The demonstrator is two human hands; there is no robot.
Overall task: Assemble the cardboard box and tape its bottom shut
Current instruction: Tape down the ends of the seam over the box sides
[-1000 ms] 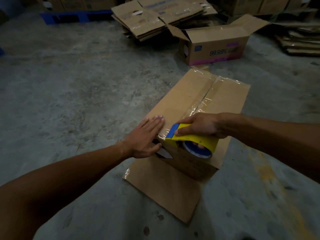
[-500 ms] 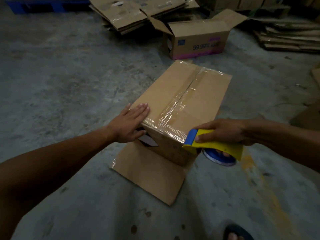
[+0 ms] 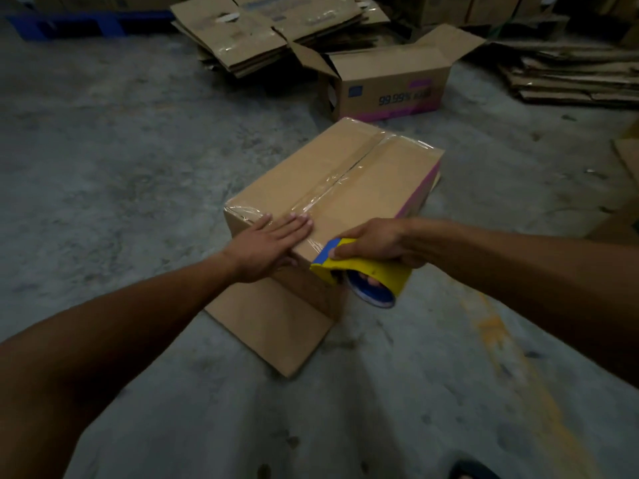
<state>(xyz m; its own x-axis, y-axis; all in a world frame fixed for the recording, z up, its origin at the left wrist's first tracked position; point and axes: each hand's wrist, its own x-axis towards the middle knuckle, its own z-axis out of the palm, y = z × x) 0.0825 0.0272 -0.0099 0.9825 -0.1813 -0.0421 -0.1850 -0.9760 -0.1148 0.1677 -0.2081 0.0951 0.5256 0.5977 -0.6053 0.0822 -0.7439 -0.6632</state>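
A brown cardboard box [image 3: 366,188] stands upside down on the concrete floor, its bottom flaps closed and facing up. Clear tape [image 3: 340,178] runs along the centre seam. My left hand [image 3: 266,245] lies flat, fingers together, on the near end of the seam. My right hand [image 3: 377,242] grips a yellow and blue tape dispenser [image 3: 359,271] at the box's near right corner, over the edge. One loose flap [image 3: 273,326] of the box lies flat on the floor toward me.
An open box [image 3: 390,84] printed "99.99%" sits just behind. Stacks of flattened cartons [image 3: 262,32] lie at the back, more flat cardboard [image 3: 570,74] at the back right. A blue pallet [image 3: 86,24] is far left. A sandal toe [image 3: 473,470] shows at the bottom edge.
My left hand slid from the box's near left corner onto the taped seam. The dispenser in my right hand swung right off the box's near end, then came back against its near right corner.
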